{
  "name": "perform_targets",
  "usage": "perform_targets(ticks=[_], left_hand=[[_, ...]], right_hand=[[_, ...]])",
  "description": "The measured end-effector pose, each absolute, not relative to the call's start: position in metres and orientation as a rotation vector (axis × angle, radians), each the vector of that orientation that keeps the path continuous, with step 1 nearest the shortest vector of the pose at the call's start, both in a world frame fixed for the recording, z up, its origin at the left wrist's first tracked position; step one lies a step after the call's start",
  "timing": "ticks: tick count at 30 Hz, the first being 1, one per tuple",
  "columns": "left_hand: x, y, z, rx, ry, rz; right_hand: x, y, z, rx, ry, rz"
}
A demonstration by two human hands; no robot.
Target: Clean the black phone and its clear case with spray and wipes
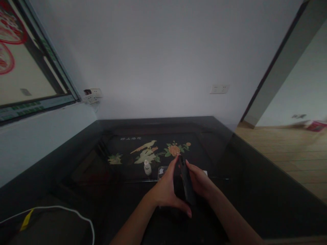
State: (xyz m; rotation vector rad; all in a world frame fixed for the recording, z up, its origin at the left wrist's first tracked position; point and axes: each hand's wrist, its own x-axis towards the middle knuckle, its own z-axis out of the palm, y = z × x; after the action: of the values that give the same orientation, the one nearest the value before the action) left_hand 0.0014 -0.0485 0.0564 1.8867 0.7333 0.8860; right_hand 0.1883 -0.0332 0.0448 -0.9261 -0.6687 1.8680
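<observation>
A dark smartphone [187, 182] is held up on its edge between my two hands above the black tabletop. My left hand [166, 189] spans its length, fingertips at the far end and thumb by the near end, with a gap at the palm. My right hand [200, 180] is closed against the phone's right side, its fingers partly hidden. Behind my left hand lies a clear plastic item [161, 171], mostly covered. A small clear bottle with a white cap [147, 167] stands to its left. A white object [205, 173] peeks out behind my right hand.
The glossy black table [122, 194] has an inlaid bird and flower picture [148, 151] and meets the wall. A white cable [61, 207] with a yellow tag [27, 219] curves at lower left. Wall sockets [219, 89] and a window [28, 61] are beyond.
</observation>
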Motion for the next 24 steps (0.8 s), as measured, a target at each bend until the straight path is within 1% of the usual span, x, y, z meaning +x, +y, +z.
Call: perform_targets(ticks=[4, 8, 12, 17, 24], left_hand=[[0.012, -0.055, 0.052, 1.934, 0.751, 0.913], [0.016, -0.058, 0.054, 1.996, 0.733, 0.952], [0.016, -0.062, 0.055, 2.013, 0.749, 0.959], [0.014, -0.063, 0.056, 2.056, 0.770, 0.882], [0.013, -0.056, 0.062, 2.290, 0.876, 0.719]], right_hand=[[0.184, -0.036, 0.043, -0.918, -0.596, 1.935], [0.180, -0.038, 0.041, -0.939, -0.549, 1.905], [0.181, -0.040, 0.042, -0.974, -0.722, 1.883], [0.194, -0.039, 0.049, -0.986, -0.930, 1.828], [0.212, -0.031, 0.048, -1.173, -0.987, 1.688]])
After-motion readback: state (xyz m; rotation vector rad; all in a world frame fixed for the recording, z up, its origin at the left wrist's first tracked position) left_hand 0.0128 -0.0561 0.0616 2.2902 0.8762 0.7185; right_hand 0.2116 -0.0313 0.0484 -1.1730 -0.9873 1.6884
